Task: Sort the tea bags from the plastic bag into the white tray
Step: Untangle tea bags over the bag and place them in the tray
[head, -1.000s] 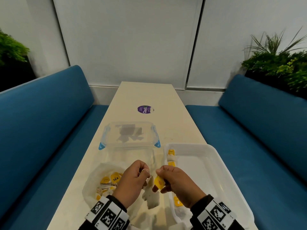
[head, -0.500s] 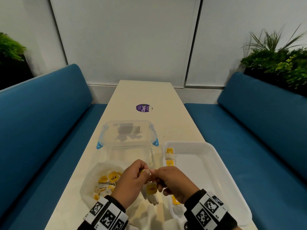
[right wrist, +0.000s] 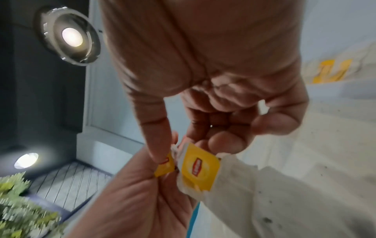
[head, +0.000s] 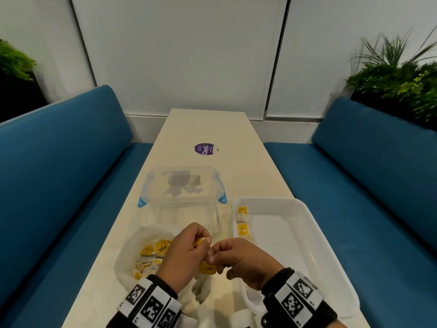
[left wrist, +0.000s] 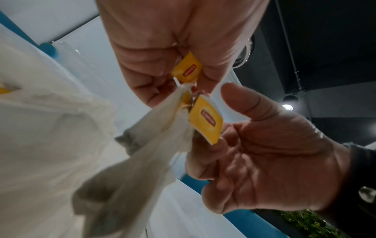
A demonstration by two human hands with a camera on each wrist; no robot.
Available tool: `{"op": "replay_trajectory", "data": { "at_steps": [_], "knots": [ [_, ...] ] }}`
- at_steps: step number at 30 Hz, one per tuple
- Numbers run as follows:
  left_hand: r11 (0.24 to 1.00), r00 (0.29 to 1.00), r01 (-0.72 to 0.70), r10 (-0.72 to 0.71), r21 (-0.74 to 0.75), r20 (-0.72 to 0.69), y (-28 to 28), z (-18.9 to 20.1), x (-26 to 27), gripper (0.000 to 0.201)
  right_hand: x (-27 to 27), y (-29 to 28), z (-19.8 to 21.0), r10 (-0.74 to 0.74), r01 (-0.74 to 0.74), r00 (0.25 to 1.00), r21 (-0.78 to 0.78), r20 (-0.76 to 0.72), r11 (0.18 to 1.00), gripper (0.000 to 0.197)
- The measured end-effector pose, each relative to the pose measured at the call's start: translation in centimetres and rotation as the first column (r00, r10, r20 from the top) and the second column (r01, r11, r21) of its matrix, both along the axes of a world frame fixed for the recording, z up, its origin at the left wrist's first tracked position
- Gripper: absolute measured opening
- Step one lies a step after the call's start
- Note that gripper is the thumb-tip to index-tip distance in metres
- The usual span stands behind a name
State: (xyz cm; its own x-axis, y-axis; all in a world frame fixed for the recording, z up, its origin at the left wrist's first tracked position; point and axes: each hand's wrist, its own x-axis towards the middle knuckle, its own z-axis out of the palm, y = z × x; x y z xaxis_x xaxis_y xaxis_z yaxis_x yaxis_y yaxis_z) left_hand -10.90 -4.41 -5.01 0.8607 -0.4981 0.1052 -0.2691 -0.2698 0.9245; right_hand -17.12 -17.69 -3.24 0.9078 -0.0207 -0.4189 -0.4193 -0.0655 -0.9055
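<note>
Both hands meet above the table's near end, between the plastic bag (head: 132,254) and the white tray (head: 305,209). My left hand (head: 201,242) pinches a small yellow tag (left wrist: 187,67). My right hand (head: 212,255) pinches at the same knot of tags and strings, its index finger on the small yellow tag (right wrist: 164,165). A larger yellow tag (head: 207,268) and two white tea bags (head: 201,287) hang below the fingers, tangled together. The plastic bag holds several more tea bags (head: 153,252). A row of tea bags (head: 242,223) lies along the tray's left wall.
A clear lidded container with blue clips (head: 182,185) stands just beyond the bag. A purple round sticker (head: 205,149) is farther up the narrow table. Blue benches (head: 59,174) flank both sides, with plants (head: 402,76) behind them.
My right hand has moved left and closed in on the left hand's fingertips. The yellow tag it held up now hangs lower between the hands.
</note>
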Motion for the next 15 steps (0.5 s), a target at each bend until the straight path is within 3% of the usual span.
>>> {"op": "replay_trajectory", "data": {
  "at_steps": [3, 5, 7, 10, 12, 15],
  "knots": [
    [1.0, 1.0, -0.004, 0.004, -0.027, -0.01, 0.3, 0.5, -0.3, 0.015, 0.0, 0.0, -0.2, -0.087, 0.095, 0.993, -0.098, 0.083, 0.991, 0.016],
    [0.986, 0.988, 0.096, -0.111, -0.135, -0.109, 0.9, 1.2, -0.6, 0.011, -0.2, -0.1, -0.1, -0.166, 0.179, 0.975, -0.088, 0.146, 0.98, 0.017],
    [0.964, 0.955, 0.158, -0.203, -0.213, -0.214, 1.6, 1.7, -0.6, 0.024, -0.4, -0.3, -0.1, -0.21, 0.224, 0.96, -0.057, 0.187, 0.973, 0.018],
    [0.995, 0.964, 0.043, -0.065, -0.089, -0.257, 1.9, 1.5, -0.1, 0.021, -0.8, -0.4, -0.2, -0.238, 0.253, 0.946, -0.038, 0.221, 0.967, 0.015],
    [0.999, 0.987, -0.018, 0.022, 0.027, -0.159, 1.6, 0.9, 0.4, 0.008, -1.0, -0.4, -0.2, -0.243, 0.259, 0.941, -0.037, 0.236, 0.965, 0.012],
    [0.981, 0.994, 0.11, -0.111, 0.157, -0.008, 1.1, 0.3, 0.5, 0.029, -1.2, -0.3, -0.2, -0.237, 0.251, 0.939, -0.027, 0.249, 0.967, 0.013]
  ]
}}
